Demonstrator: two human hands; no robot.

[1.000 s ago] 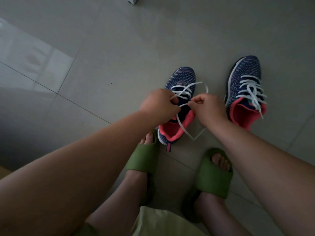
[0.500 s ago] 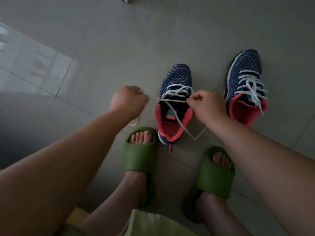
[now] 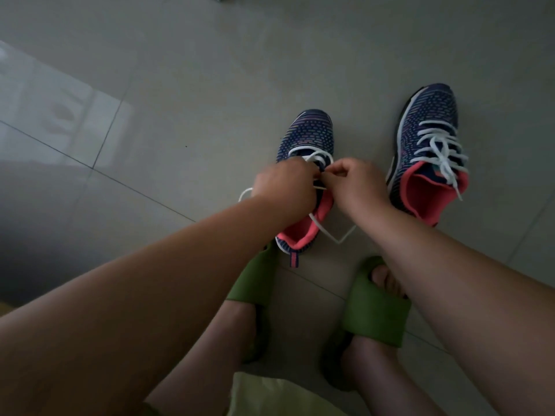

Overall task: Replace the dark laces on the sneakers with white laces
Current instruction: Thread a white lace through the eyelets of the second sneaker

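Your left hand [image 3: 283, 183] and right hand [image 3: 354, 183] pinch the half-threaded white lace [image 3: 318, 156] over the left sneaker [image 3: 309, 133]; your left hand has swung back in.

Knit-cloth sneakers [image 3: 309, 136] — glossy floor tiles [image 3: 180, 70], matt slippers [image 3: 375, 310].

A home interior, most likely an entrance area or a plain living space, seen from above in dim light. The floor [image 3: 180, 70] is laid with large, glossy grey tiles with thin grout lines, and a pale reflection, perhaps of a window, lies on the tiles far left of the sneakers. Two navy knit sneakers [image 3: 309, 136] with pink linings stand on the bare floor. Just nearer than them, the person's bare feet wear green slide slippers [image 3: 375, 313], indoor footwear that suggests a household.
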